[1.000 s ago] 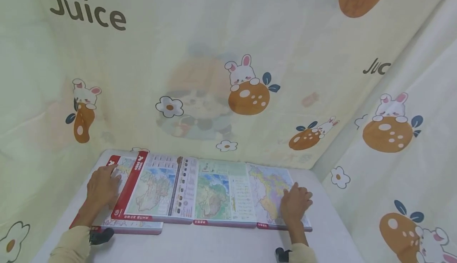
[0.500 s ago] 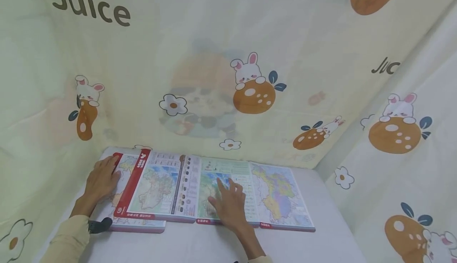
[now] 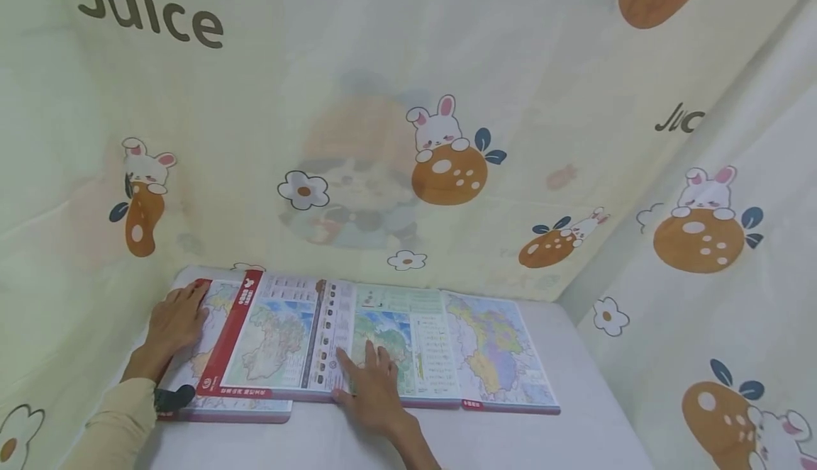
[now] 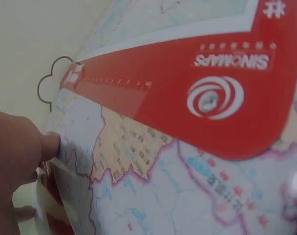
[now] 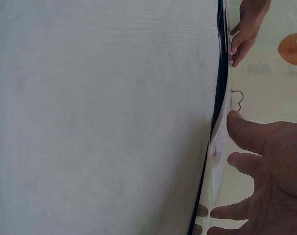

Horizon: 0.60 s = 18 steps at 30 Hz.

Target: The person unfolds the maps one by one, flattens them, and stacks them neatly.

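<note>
Glossy printed maps overlap in a row. My left hand [image 3: 175, 320] rests at the left edge of the undermost map [image 3: 220, 303]; in the left wrist view, its fingers [image 4: 50, 147] lie at that edge. A red-bordered map [image 3: 274, 346], marked SINOMAPS, lies over it. My right hand [image 3: 375, 393] is over the green map [image 3: 396, 328] in the middle, fingers spread towards the red-bordered map. In the right wrist view the right fingers [image 5: 236, 210] are close to the glossy surface, their reflections visible; contact is unclear. A pastel map [image 3: 498, 356] lies furthest right.
A white-covered table [image 3: 510, 441] carries the maps, whose stack edge [image 5: 220, 73] shows dark in the right wrist view. Pale curtains [image 3: 255, 137] with rabbit and orange prints hang behind and at both sides. A black wrist strap [image 3: 174, 399] sits by the left sleeve.
My right hand has moved left, from the pastel map across to the left part of the green map. My left hand stays at the left edge, its fingers settled flatter. The maps look unmoved.
</note>
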### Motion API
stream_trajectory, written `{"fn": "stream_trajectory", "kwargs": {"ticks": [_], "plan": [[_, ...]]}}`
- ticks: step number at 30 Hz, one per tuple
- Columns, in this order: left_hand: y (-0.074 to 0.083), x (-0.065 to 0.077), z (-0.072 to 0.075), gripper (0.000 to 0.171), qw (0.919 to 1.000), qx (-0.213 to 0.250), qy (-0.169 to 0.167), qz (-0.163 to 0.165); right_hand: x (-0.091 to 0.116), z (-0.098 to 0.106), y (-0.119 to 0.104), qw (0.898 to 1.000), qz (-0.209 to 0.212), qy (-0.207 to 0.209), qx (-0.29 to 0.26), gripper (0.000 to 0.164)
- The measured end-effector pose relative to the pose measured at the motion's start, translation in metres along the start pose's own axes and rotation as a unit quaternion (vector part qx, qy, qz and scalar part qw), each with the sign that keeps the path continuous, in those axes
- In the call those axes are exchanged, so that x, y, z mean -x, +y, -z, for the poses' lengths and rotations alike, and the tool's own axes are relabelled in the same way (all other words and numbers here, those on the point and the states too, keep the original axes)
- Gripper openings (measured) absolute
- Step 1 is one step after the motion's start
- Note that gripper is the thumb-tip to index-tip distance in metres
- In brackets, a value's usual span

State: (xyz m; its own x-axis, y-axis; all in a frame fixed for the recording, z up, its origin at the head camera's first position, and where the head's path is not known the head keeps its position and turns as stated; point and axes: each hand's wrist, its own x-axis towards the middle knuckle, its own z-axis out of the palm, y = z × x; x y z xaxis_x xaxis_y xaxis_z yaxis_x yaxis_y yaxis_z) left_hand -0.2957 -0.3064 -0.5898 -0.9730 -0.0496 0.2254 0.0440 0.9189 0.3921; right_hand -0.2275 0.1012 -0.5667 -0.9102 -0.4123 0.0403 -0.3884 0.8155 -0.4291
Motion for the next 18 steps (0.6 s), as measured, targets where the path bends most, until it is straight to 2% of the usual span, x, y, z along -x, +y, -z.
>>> {"fn": "stream_trajectory", "kwargs": {"ticks": [6, 18], "plan": [[-0.001, 0.005, 0.002, 0.065, 0.9997, -0.009, -0.022, 0.000, 0.001, -0.004, -0.002, 1.000, -0.011, -0.004, 0.004, 0.067], [0.008, 0.023, 0.004, 0.066, 0.9996, -0.023, -0.011, -0.009, -0.003, -0.003, -0.002, 1.000, -0.013, -0.007, 0.018, 0.066]]}}
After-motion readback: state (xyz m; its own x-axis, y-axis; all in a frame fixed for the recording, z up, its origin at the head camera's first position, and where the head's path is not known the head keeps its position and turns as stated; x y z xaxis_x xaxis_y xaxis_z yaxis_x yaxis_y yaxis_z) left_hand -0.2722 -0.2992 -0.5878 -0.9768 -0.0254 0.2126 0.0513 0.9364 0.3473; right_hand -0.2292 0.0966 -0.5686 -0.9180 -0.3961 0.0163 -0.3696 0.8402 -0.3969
